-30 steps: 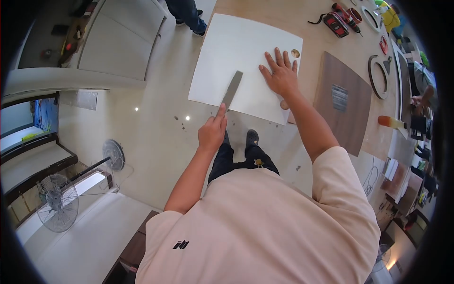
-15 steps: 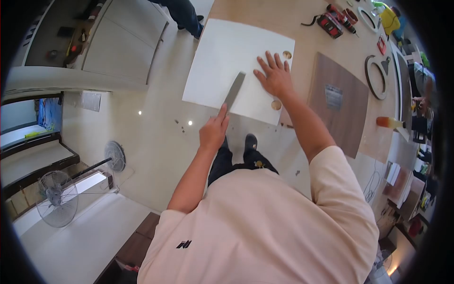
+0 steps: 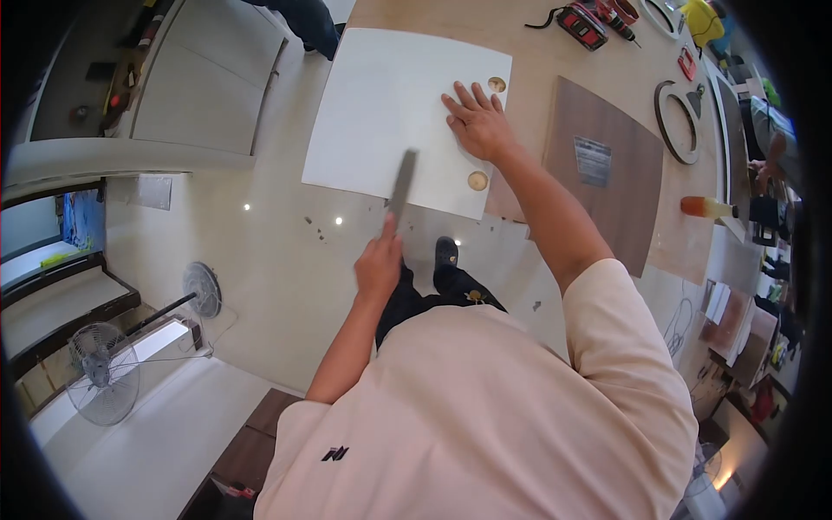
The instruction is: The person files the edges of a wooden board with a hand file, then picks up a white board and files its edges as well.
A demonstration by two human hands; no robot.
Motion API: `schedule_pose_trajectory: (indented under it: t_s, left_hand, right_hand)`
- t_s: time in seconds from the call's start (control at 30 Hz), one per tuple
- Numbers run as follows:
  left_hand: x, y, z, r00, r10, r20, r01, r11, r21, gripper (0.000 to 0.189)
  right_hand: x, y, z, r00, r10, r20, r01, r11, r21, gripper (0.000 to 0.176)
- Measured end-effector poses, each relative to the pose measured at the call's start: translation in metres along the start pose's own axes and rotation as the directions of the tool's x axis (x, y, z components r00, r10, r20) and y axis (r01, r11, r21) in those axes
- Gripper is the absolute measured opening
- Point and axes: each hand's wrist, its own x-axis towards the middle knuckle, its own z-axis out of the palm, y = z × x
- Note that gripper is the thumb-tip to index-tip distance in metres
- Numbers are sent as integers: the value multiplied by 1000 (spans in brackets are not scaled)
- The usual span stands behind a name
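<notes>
A flat metal file [image 3: 403, 179] is gripped in my left hand [image 3: 379, 267], index finger stretched along it. Its blade crosses the near edge of a white panel [image 3: 381, 104], the tip over the panel's face. My right hand [image 3: 479, 126] lies flat on that panel with fingers spread, close to its right side. Two round holes are cut near the same side: a far hole [image 3: 497, 85] beyond my fingertips and a near hole [image 3: 477, 180] by my wrist.
Right of the white panel lies a brown wood-grain panel [image 3: 598, 173] with a label. Farther back on the table are a red-and-black drill [image 3: 585, 26] and a grey ring [image 3: 678, 121]. A bottle [image 3: 706, 207] lies at the right. Another person's legs [image 3: 308, 22] show beyond the far left corner.
The file and my left hand have drawn back toward my body, so less of the blade overlaps the panel. My right hand keeps its place. The whole view has shifted slightly.
</notes>
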Motion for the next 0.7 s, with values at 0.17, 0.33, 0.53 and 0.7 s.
schedule_pose_trajectory:
  t_s: [0.17,0.33,0.53,0.7]
  left_hand:
    - [-50,-30,-28,987,-152,53,151,988,26,57]
    - [27,19,2,994,-27,108,22,999,45,57]
    - [-40,0,-28,997,-48,60,49,999,-5,55]
    - [-11,15,4,990,7,144,-7,1000,5,54]
  right_hand:
    - [4,4,-6,996,-27,86,28,1000,-7,51]
    - [7,4,-12,987,-37,154,40,999,-16,52]
    - [13,-1,-27,963,-10,268,25,998,-53,54]
    - [16,-1,-24,960,9,281,6,999,-53,56]
